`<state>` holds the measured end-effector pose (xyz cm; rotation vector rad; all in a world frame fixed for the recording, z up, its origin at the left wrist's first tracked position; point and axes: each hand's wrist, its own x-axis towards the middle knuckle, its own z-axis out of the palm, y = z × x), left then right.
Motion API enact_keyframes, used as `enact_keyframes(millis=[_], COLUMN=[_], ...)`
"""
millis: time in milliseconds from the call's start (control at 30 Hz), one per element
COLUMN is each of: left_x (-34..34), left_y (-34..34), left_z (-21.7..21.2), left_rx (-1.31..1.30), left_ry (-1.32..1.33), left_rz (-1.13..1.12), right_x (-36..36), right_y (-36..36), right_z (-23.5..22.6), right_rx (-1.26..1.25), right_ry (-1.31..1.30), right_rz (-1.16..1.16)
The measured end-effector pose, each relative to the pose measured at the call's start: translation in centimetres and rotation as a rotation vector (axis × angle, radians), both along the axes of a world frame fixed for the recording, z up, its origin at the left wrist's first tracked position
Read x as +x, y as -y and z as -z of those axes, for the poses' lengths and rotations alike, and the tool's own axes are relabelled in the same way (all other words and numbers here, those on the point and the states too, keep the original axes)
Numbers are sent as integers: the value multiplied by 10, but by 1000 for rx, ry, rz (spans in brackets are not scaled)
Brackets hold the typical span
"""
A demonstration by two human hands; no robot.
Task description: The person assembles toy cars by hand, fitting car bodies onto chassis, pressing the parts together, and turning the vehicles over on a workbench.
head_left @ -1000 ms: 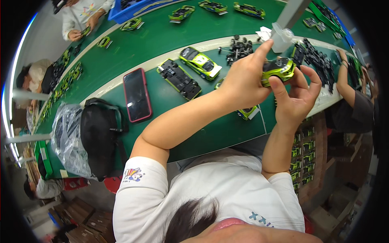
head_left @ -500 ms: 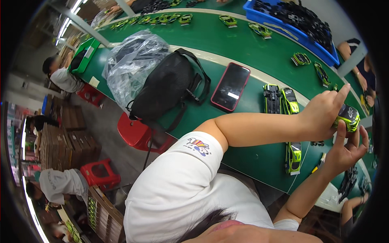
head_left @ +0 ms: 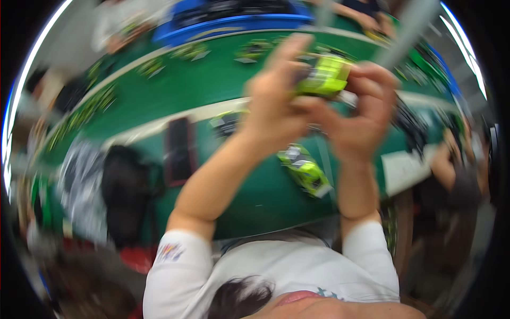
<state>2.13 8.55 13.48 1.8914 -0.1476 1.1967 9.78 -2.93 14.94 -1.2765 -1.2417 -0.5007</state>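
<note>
A yellow-green toy car [head_left: 325, 77] is held up between my two hands, above the far part of the green table. Around its left end are the fingers of my left hand [head_left: 273, 101], with the index finger pointing up. The fingers of my right hand [head_left: 369, 101] close on its right end. Motion blurs the car and both hands. Below them, between my forearms, another yellow-green toy car [head_left: 305, 170] lies on the table. A further green and black toy car [head_left: 226, 123] sits by my left forearm, partly hidden by it.
Left of my arm lie a phone [head_left: 180, 151], a black bag [head_left: 127, 183] and a clear plastic bag [head_left: 82, 186]. Several toy cars line the green strip [head_left: 212, 74] beyond the pale rail. A blue bin [head_left: 234, 24] of black parts stands behind it. Co-workers' hands show at both sides.
My view has swung to the right, so the hands and car appear nearer the middle. The held car has turned and shows more of its yellow-green surface. Both hands stay on it.
</note>
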Motion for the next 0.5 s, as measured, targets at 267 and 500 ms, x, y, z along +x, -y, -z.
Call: enact_keyframes(millis=[267, 500], left_x=[34, 30], left_y=[22, 23], left_z=[3, 7], left_rx=[-168, -178], left_ry=[-65, -59], left_rz=[-17, -73], right_x=[27, 20], right_y=[3, 2], right_z=[5, 4], right_rx=[28, 87], right_ry=[-167, -30], right_rz=[-1, 107])
